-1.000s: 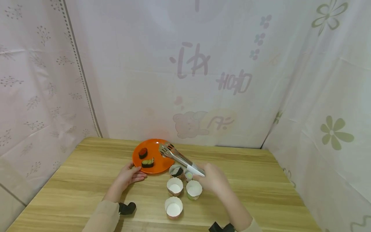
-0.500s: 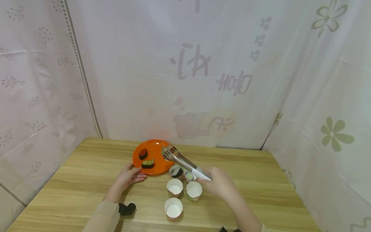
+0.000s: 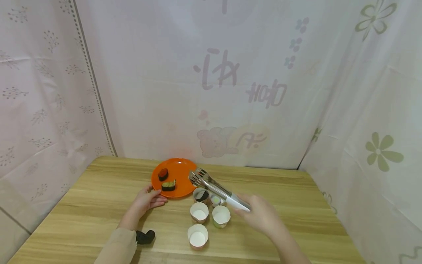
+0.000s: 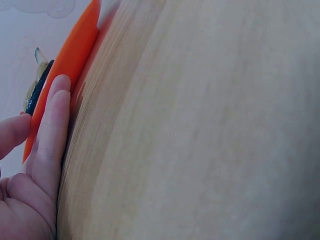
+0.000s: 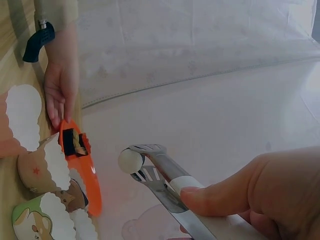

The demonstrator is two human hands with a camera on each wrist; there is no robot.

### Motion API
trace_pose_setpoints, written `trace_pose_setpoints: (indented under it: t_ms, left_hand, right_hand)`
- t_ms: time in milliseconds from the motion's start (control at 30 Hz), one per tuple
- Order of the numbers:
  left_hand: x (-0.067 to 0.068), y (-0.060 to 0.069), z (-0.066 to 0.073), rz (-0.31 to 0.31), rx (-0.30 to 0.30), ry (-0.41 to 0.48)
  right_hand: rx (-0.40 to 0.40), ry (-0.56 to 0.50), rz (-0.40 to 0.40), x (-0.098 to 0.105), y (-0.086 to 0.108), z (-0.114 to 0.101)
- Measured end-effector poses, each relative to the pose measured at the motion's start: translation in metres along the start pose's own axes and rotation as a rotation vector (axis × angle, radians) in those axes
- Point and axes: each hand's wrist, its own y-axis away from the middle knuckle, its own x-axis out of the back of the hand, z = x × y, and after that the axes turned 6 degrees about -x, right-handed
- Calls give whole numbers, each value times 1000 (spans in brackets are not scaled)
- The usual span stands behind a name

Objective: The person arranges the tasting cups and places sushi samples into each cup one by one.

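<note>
Far on the desk point(image 3: 280, 227), the orange plate point(image 3: 182, 173) is pinched by the left hand point(image 3: 145, 201), presumably for steadiness, while a white ball point(image 5: 130, 161) is clamped near its right edge by tongs point(image 3: 215, 189) gripped in the right hand point(image 3: 260, 215).

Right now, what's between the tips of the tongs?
A round whitish piece, perhaps sushi, is pinched there by the metal tongs; the right wrist view shows it.

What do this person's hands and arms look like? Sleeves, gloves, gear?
Left hand and right hand both bare, no gloves. Beige sleeve on the left, with a bent black piece and metal fitting by its end. Right forearm bare where visible. No cables in sight.
</note>
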Motion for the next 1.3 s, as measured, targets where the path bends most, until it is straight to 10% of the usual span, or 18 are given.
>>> trace_pose_setpoints:
  t_ms: [1300]
  left_hand:
    - [-2,1,-1,0,-10,-1]
  right_hand:
    - [38,13,-87,15,38,27]
